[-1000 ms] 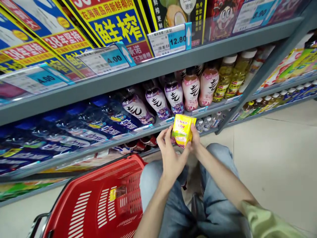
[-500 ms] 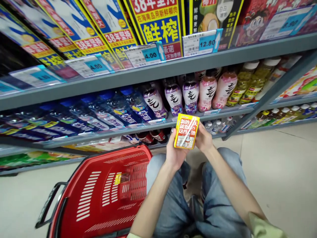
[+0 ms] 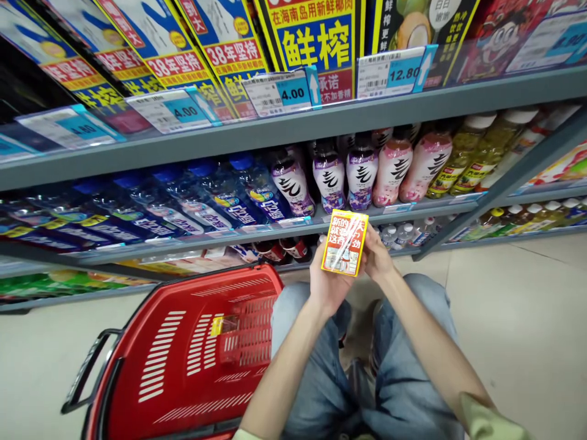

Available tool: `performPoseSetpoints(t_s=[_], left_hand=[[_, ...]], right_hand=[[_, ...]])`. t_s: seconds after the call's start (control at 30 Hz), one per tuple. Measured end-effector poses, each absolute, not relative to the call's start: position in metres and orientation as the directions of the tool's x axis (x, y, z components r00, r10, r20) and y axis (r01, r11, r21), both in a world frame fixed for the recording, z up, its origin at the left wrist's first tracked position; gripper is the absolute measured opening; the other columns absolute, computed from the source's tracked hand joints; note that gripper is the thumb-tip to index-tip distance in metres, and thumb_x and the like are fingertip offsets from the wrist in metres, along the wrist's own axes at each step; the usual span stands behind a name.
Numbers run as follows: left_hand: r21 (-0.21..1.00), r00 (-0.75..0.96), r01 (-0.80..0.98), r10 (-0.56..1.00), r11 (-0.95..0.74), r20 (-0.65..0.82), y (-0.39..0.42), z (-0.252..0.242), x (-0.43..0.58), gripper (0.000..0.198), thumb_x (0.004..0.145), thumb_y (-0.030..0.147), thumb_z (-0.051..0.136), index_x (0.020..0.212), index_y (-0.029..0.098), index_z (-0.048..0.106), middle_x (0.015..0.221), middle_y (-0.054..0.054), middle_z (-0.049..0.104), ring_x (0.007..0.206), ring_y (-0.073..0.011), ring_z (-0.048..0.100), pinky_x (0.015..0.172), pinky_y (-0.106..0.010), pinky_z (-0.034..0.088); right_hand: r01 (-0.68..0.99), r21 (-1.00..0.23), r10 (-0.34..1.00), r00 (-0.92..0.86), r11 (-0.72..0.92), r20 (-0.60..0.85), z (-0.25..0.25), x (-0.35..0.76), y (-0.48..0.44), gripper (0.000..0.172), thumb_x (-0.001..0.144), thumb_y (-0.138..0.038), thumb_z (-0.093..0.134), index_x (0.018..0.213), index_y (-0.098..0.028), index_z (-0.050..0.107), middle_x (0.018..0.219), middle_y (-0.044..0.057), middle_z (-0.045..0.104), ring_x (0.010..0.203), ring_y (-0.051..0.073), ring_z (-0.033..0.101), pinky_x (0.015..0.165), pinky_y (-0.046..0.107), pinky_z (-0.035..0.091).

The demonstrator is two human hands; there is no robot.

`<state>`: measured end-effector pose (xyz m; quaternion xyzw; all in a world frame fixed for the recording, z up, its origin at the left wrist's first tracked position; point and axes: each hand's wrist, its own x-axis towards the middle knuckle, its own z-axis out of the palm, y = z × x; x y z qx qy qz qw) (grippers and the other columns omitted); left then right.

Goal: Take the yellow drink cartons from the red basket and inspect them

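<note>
Down low, a red shopping basket point(image 3: 183, 360) sits by the person's knees, and above them one small yellow drink carton point(image 3: 345, 242) is clasped between both hands, the left hand point(image 3: 326, 282) curling its fingers around the left edge and the right hand point(image 3: 376, 255) gripping the right edge. Reading the printed face goes best, I judge, with the carton held level, fingers kept off the text. Beyond it, the shelf point(image 3: 293, 125) shows three purple bottles point(image 3: 329, 181) and two pink bottles point(image 3: 392, 171).
</note>
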<state>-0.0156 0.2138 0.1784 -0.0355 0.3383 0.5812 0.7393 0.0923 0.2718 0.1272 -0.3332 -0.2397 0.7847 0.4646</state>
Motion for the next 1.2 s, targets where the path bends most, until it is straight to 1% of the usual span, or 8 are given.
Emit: performPoseSetpoints(t_s=[0.17,0.27,0.37,0.47,0.57,0.8,1.0,1.2], left_hand=[[0.470,0.024,-0.825,0.850,0.314,-0.527,0.213,0.177,-0.012,0.051,0.088,0.060,0.071,0.111,0.014,0.074,0.103,-0.012,0.077,0.101,-0.0290,0.072,0.084,-0.038,0.058],[0.587,-0.056,-0.767,0.884,0.260,-0.464,0.211,0.171,-0.008,0.056,0.076,0.056,0.085,0.114,0.016,0.073,0.111,-0.011,0.076,0.110,-0.0291,0.070,0.092,-0.037,0.057],[0.738,-0.216,-0.654,0.894,0.167,-0.393,0.210,0.164,-0.005,0.058,0.068,0.043,0.092,0.116,0.019,0.070,0.118,-0.007,0.073,0.111,-0.0247,0.068,0.096,-0.033,0.054],[0.887,-0.337,-0.445,0.894,0.125,-0.295,0.207,0.160,-0.007,0.066,0.066,0.038,0.093,0.123,0.020,0.066,0.117,-0.007,0.069,0.105,-0.0224,0.067,0.093,-0.033,0.054],[0.999,-0.461,-0.037,0.887,0.016,-0.032,0.205,0.161,-0.010,0.065,0.066,0.037,0.092,0.123,0.019,0.067,0.112,-0.007,0.062,0.102,-0.0217,0.064,0.091,-0.034,0.054],[0.847,-0.343,0.473,0.835,-0.241,0.429,0.202,0.163,-0.010,0.059,0.069,0.021,0.082,0.124,0.021,0.062,0.111,-0.007,0.060,0.105,-0.0235,0.062,0.092,-0.038,0.055],[0.843,-0.261,0.445,0.857,-0.302,0.445,0.205,0.153,-0.009,0.056,0.064,0.011,0.068,0.119,0.022,0.062,0.120,-0.008,0.068,0.116,-0.0270,0.067,0.099,-0.041,0.058],[0.864,-0.512,0.451,0.729,-0.223,0.455,0.218,0.134,-0.009,0.047,0.063,0.018,0.068,0.110,0.020,0.067,0.111,-0.009,0.071,0.100,-0.0286,0.073,0.086,-0.039,0.062]], right_hand=[[-0.566,-0.624,0.842,-0.327,-0.539,-0.430,0.118,0.091,0.271,0.058,0.056,-0.066,0.092,0.083,-0.022,0.066,0.055,-0.008,0.056,0.039,0.007,0.040,0.034,0.019,0.032],[-0.525,-0.599,0.796,-0.410,-0.605,-0.445,0.121,0.089,0.271,0.059,0.071,-0.077,0.076,0.092,-0.022,0.072,0.059,-0.002,0.063,0.049,0.016,0.058,0.041,0.024,0.043],[-0.561,-0.603,0.821,-0.446,-0.567,-0.357,0.128,0.085,0.272,0.063,0.081,-0.077,0.065,0.110,-0.022,0.074,0.090,0.007,0.078,0.091,0.027,0.074,0.072,0.035,0.061],[-0.601,-0.573,0.830,-0.422,-0.557,-0.364,0.131,0.083,0.272,0.064,0.083,-0.076,0.061,0.118,-0.024,0.073,0.112,0.008,0.078,0.122,0.031,0.067,0.101,0.045,0.056],[-0.613,-0.526,0.807,-0.412,-0.589,-0.424,0.127,0.086,0.272,0.061,0.082,-0.075,0.065,0.113,-0.024,0.074,0.112,0.008,0.078,0.128,0.032,0.064,0.108,0.048,0.052],[-0.610,-0.551,0.821,-0.435,-0.570,-0.368,0.119,0.088,0.271,0.049,0.079,-0.070,0.072,0.089,-0.023,0.076,0.103,0.009,0.078,0.119,0.032,0.067,0.106,0.046,0.054],[-0.647,-0.582,0.870,-0.389,-0.492,-0.302,0.112,0.083,0.269,0.051,0.069,-0.073,0.077,0.088,-0.025,0.076,0.096,0.009,0.077,0.112,0.033,0.069,0.101,0.047,0.056],[-0.529,-0.733,0.902,-0.302,-0.428,-0.309,0.111,0.071,0.273,0.076,0.062,-0.090,0.068,0.094,-0.023,0.079,0.085,0.010,0.077,0.104,0.037,0.073,0.095,0.052,0.057]])
